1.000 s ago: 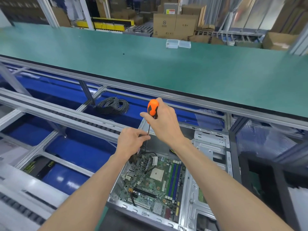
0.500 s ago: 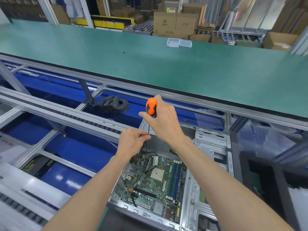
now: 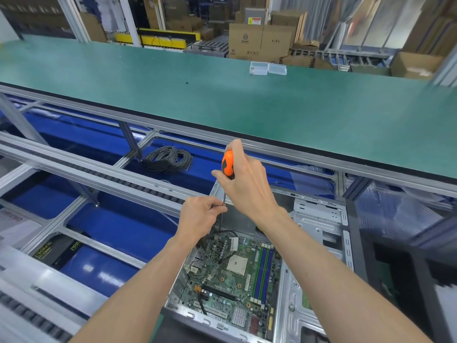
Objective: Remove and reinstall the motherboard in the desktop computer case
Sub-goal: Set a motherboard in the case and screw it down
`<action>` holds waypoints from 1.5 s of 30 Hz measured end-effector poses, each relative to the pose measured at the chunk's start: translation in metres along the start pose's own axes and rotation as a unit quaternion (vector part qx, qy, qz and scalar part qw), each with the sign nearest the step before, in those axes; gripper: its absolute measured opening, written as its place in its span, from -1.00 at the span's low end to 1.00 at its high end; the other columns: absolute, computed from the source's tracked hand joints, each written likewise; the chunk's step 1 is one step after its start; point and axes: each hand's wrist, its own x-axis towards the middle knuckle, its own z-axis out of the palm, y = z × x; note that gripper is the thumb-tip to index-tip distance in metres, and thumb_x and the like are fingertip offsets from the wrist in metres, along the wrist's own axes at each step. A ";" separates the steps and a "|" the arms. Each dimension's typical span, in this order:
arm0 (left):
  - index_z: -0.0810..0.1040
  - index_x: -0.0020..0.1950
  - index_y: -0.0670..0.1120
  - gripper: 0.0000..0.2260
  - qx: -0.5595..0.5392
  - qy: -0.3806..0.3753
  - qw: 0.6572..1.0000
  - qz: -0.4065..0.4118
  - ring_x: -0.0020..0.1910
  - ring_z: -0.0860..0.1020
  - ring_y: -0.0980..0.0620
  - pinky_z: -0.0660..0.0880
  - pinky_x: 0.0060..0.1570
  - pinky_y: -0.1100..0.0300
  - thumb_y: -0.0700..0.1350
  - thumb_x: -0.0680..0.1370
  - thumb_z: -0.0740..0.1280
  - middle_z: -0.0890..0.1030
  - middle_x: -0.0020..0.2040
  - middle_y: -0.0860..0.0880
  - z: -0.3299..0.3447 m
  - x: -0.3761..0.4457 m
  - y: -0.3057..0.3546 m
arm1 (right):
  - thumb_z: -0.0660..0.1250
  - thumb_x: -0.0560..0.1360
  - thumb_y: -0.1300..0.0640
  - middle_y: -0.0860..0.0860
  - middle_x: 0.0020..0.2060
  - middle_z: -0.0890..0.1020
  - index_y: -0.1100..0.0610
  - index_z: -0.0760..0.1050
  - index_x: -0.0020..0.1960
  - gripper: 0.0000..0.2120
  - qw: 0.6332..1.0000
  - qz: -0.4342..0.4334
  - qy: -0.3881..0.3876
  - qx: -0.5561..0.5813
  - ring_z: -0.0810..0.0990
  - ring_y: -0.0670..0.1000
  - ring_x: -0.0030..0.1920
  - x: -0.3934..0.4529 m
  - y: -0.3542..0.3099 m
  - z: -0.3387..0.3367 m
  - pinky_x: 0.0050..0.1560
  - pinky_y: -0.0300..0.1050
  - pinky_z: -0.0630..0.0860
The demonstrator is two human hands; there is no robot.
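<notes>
**Screwdriver upright over far end of motherboard**

Right hand (image 3: pixel 247 186) gripping orange handle of screwdriver (image 3: pixel 227 165), centre of frame; left hand (image 3: pixel 199 216) pinching its thin shaft lower down. Motherboard (image 3: pixel 237 280) lying flat inside open computer case (image 3: pixel 319 224), lower centre, just below both hands. Two clear plastic boxes (image 3: pixel 268 68) on green bench (image 3: pixel 173 95), upper centre; contents too small to tell

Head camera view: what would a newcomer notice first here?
The orange screwdriver stands upright at the centre, gripped by the right hand, while the left hand pinches its shaft. Below them lies the green motherboard in the open metal case. A long green worktable spans the background.
</notes>
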 end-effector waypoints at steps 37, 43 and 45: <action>0.73 -0.06 0.00 -0.91 0.076 -0.003 0.996 0.039 -0.37 0.52 -0.06 0.50 -0.26 0.07 -0.03 0.53 0.46 0.37 -0.57 0.17 0.000 -0.001 0.000 | 0.25 0.61 -0.04 0.01 -0.36 0.23 0.10 0.35 0.02 -0.80 0.970 -0.050 -0.128 -0.200 0.35 0.21 -0.22 0.029 -0.022 -0.016 -0.26 0.01 0.28; 0.73 -0.11 -0.06 -0.83 0.083 -0.010 0.996 0.031 -0.29 0.54 -0.12 0.48 -0.22 0.00 0.00 0.56 0.42 0.54 -0.45 -0.02 -0.002 -0.001 0.005 | 0.33 0.41 0.28 -0.08 -0.29 0.53 0.08 0.45 -0.09 -0.85 0.956 -0.090 -0.252 -0.116 0.48 0.09 -0.19 0.038 -0.028 -0.035 -0.20 -0.03 0.44; 0.73 -0.12 -0.08 -0.81 0.094 -0.012 0.995 0.025 -0.29 0.54 -0.14 0.44 -0.22 0.02 0.00 0.57 0.41 0.47 -0.50 0.02 -0.003 -0.001 0.006 | 0.30 0.37 0.26 -0.07 -0.31 0.48 0.09 0.46 -0.03 -0.81 0.953 -0.082 -0.266 -0.120 0.49 0.13 -0.17 0.040 -0.029 -0.036 -0.22 -0.04 0.43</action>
